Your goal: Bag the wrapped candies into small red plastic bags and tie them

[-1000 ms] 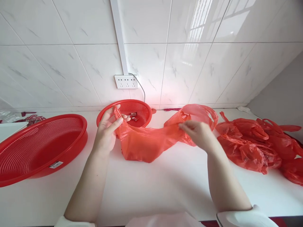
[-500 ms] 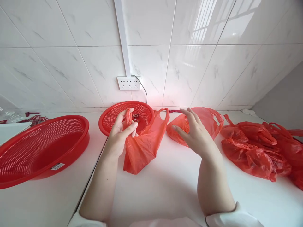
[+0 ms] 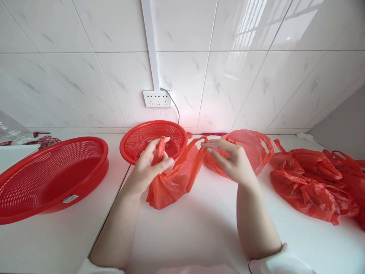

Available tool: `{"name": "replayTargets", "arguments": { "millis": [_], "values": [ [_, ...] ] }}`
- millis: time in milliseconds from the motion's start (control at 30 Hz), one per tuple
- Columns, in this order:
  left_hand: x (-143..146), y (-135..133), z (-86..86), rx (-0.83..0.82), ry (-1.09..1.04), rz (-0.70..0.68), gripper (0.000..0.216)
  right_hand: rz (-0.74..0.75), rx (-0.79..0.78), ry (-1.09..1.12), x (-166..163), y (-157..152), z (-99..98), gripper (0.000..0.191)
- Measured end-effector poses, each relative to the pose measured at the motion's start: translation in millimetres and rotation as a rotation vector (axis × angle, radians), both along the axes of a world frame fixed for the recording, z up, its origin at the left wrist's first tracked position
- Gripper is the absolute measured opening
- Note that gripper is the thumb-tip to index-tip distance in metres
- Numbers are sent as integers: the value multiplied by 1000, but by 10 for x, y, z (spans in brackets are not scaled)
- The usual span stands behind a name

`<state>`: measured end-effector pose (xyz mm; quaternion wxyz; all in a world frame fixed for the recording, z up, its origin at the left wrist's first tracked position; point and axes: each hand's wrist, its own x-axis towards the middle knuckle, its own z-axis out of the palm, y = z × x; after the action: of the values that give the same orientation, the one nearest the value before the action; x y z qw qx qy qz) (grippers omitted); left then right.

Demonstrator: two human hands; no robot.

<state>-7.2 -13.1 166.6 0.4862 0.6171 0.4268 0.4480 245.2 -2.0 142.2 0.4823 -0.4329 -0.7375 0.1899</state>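
Note:
A thin red plastic bag (image 3: pixel 173 179) hangs over the white counter in front of me. My left hand (image 3: pixel 149 165) pinches one of its handles between thumb and fingers. My right hand (image 3: pixel 230 160) reaches the bag's other handle (image 3: pixel 199 146), fingertips closing on it. A second red bag (image 3: pixel 251 146) lies open right behind my right hand. The small round red basket (image 3: pixel 134 142) stands just beyond my left hand, with small items barely visible inside.
A large red mesh basket (image 3: pixel 51 175) sits at the left. A heap of red plastic bags (image 3: pixel 313 179) covers the right of the counter. A white wall socket (image 3: pixel 156 99) with a cable is on the tiled wall behind.
My right hand let go of the stretched bag, opened, then came back left to its other handle. The bag now hangs bunched from my left hand.

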Motion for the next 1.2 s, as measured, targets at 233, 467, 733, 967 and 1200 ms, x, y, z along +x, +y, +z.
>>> {"name": "replayTargets", "arguments": {
  "millis": [233, 467, 733, 967, 1200],
  "values": [
    [215, -132, -93, -8, 122, -426, 23, 535, 280, -89, -314, -296, 135, 25],
    [189, -106, -95, -119, 121, -261, 34, 407, 141, 79, -402, -216, 55, 34],
    [241, -62, -159, -321, 48, -214, 36, 287, 43, 90, -405, -147, -10, 23],
    [175, 137, -210, -248, 6, -256, 30, 445, 96, 10, -379, -267, 12, 16],
    [66, 36, -133, 59, 257, -406, 32, 471, 97, 85, -435, -232, -6, 16]
  ]
}}
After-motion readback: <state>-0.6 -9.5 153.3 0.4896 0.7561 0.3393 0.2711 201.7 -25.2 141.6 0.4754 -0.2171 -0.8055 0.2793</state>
